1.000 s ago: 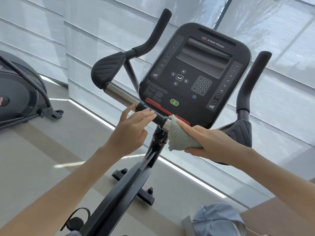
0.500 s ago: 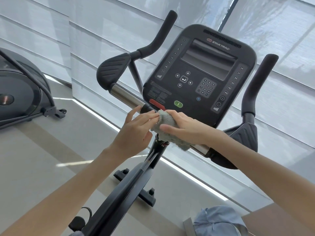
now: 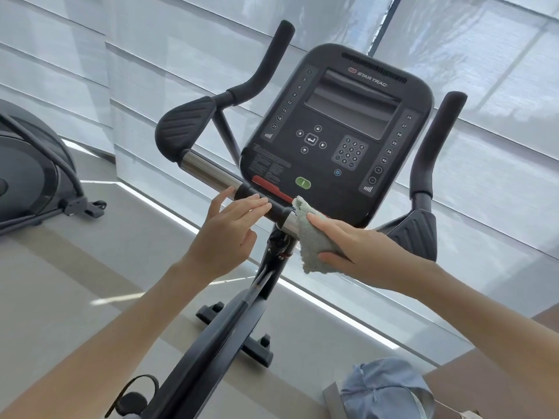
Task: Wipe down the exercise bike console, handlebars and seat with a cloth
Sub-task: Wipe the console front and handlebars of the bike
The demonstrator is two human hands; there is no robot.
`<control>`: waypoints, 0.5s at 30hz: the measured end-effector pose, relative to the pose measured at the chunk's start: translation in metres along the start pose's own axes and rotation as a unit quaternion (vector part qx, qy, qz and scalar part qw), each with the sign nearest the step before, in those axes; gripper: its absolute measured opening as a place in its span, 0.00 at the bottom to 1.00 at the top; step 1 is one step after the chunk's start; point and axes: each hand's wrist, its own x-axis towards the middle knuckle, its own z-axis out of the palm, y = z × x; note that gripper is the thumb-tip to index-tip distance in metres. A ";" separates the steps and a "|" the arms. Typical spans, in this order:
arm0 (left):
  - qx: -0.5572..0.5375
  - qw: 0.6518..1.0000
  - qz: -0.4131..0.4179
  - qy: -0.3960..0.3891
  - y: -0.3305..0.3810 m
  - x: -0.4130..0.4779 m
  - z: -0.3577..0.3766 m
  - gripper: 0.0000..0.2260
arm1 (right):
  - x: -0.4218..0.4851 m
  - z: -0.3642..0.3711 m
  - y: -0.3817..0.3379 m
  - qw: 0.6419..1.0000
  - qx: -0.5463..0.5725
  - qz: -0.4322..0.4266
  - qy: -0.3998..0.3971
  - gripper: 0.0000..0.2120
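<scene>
- Elliptical trainer (image 3: 30, 176), far left, stands on the floor (image 3: 75, 282), well apart from the bike.
- Left elbow pad (image 3: 184, 122), black and ribbed, caps the left end of the handlebar crossbar (image 3: 208, 172). The chrome section runs right from it to a black sleeve.
- Left horn (image 3: 269, 58) rises up and far from the pad.
- Left grip (image 3: 225, 234): open, holds nothing. Fingers nearly straight, lying on the black sleeve, thumb raised against its left side.
- Bike frame (image 3: 230, 322) drops from under the crossbar toward the near left.
- Console (image 3: 341, 134): black Star Trac panel, tilted, just beyond the crossbar. Screen dark. Green button (image 3: 303, 183) and red strip (image 3: 269, 189) sit at its lower edge.
- Cloth (image 3: 314, 243): pale green, draped over the chrome stub just right of the sleeve, top corner touching the console's bottom edge.
- Right grip (image 3: 360, 249): clamps the cloth against the bar, index finger on top, thumb below.
- Right elbow pad (image 3: 416, 234) just past that wrist, with the right horn (image 3: 435, 146) above it.
- Light blue cap (image 3: 384, 388), near right, bottom edge.
</scene>
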 end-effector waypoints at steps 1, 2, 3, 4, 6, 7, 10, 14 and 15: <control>0.001 1.000 0.000 -0.001 0.000 0.000 0.000 0.19 | -0.004 -0.001 0.001 1.000 -0.009 -0.010 0.007 0.30; 0.002 1.000 0.000 -0.002 0.001 0.000 0.000 0.19 | -0.005 -0.002 0.002 1.000 -0.011 -0.015 0.013 0.31; 0.002 1.000 -0.001 -0.002 0.001 0.000 0.000 0.19 | -0.004 -0.002 0.001 1.000 -0.007 -0.016 0.019 0.31; 0.003 1.000 -0.001 -0.003 0.000 0.000 0.000 0.19 | -0.002 -0.001 0.000 1.000 -0.005 -0.017 0.024 0.32; 0.005 1.000 -0.002 -0.003 0.000 0.000 -0.001 0.19 | 0.006 0.006 -0.004 0.999 -0.034 -0.019 0.033 0.36; 0.006 1.000 0.000 -0.003 0.000 0.000 0.000 0.19 | 0.011 0.011 -0.005 0.997 -0.058 -0.018 0.042 0.38; 0.005 1.000 0.010 0.001 -0.001 0.001 0.000 0.19 | 0.027 0.024 -0.010 0.992 -0.090 -0.009 0.091 0.37; 0.008 1.000 0.018 0.009 -0.003 0.001 0.001 0.19 | 0.051 0.025 -0.015 0.990 -0.077 0.007 0.121 0.35; 0.008 1.000 0.019 0.011 -0.003 0.001 0.002 0.19 | 0.056 0.024 -0.017 0.989 -0.076 0.005 0.127 0.34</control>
